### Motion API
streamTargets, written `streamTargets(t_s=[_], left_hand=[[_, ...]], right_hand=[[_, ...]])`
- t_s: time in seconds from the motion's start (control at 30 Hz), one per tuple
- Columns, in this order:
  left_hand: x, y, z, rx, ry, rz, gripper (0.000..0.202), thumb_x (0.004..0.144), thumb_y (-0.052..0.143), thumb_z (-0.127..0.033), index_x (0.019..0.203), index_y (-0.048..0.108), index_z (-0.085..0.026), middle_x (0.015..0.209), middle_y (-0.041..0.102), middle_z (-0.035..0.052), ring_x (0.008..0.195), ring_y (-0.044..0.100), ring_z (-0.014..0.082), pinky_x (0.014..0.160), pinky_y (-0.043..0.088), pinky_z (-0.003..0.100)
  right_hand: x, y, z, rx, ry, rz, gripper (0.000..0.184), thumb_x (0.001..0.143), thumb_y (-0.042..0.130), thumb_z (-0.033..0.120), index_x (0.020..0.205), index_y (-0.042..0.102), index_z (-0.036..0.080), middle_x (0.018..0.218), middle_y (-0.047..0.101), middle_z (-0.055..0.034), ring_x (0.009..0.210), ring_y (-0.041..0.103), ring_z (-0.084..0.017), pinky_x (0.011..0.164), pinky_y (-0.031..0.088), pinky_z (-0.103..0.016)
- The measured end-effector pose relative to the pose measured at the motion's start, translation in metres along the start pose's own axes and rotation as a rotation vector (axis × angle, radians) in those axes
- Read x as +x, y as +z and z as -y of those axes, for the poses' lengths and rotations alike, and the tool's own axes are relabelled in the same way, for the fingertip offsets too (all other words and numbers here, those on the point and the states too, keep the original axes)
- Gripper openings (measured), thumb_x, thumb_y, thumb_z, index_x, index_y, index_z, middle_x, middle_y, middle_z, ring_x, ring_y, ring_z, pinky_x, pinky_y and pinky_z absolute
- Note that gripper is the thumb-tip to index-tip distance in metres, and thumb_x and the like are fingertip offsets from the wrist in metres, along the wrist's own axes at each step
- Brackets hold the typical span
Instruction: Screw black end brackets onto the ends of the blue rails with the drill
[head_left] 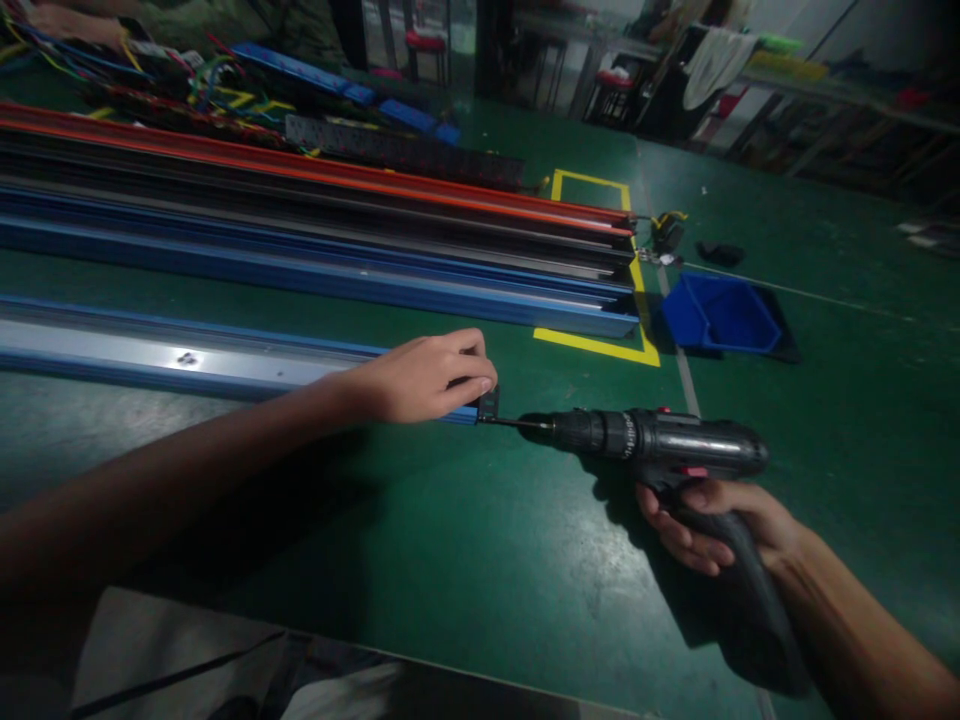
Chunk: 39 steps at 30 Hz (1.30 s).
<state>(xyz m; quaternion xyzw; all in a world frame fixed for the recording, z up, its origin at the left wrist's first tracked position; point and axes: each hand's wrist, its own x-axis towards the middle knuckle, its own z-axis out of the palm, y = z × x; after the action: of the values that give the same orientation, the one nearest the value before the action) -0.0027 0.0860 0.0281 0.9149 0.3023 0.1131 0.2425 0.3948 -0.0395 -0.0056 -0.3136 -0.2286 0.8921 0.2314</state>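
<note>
My left hand [424,378] is closed over the near end of a long blue metal rail [150,352] that lies on the green floor, fingers pinching a small black end piece [488,402] against it. My right hand [712,525] grips the handle of a black cordless drill [660,445]. The drill lies level, and its bit [510,423] touches the black end piece from the right.
Several long blue, black and orange rails [337,240] lie stacked behind. A blue plastic bin [721,315] sits at the right by yellow floor tape [600,345]. Coloured wires and parts [187,90] lie at the far left; benches and stools stand at the back.
</note>
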Motion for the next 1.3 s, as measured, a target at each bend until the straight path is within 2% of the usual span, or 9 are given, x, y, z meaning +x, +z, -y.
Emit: streamTargets(t_s=[0.67, 1.3], left_hand=[[-0.001, 0.0005, -0.0004, -0.011, -0.013, 0.003, 0.04, 0.107, 0.04, -0.042, 0.113, 0.074, -0.023, 0.113, 0.059, 0.0062, 0.098, 0.063, 0.0177, 0.094, 0.048, 0.035], [-0.0009, 0.0005, 0.0003, -0.023, 0.008, -0.011, 0.037, 0.107, 0.041, -0.039, 0.111, 0.074, -0.022, 0.112, 0.06, 0.0064, 0.097, 0.063, 0.0173, 0.091, 0.048, 0.033]], right_hand=[[0.0016, 0.0018, 0.001, -0.013, -0.006, 0.006, 0.03, 0.086, 0.073, 0.029, 0.106, 0.078, 0.007, 0.074, 0.068, -0.0073, 0.041, 0.046, -0.003, 0.048, 0.052, -0.018], [0.0005, 0.0024, 0.0014, 0.002, 0.007, -0.004, 0.029, 0.087, 0.072, 0.029, 0.106, 0.078, 0.008, 0.073, 0.067, -0.0066, 0.041, 0.044, -0.004, 0.047, 0.051, -0.019]])
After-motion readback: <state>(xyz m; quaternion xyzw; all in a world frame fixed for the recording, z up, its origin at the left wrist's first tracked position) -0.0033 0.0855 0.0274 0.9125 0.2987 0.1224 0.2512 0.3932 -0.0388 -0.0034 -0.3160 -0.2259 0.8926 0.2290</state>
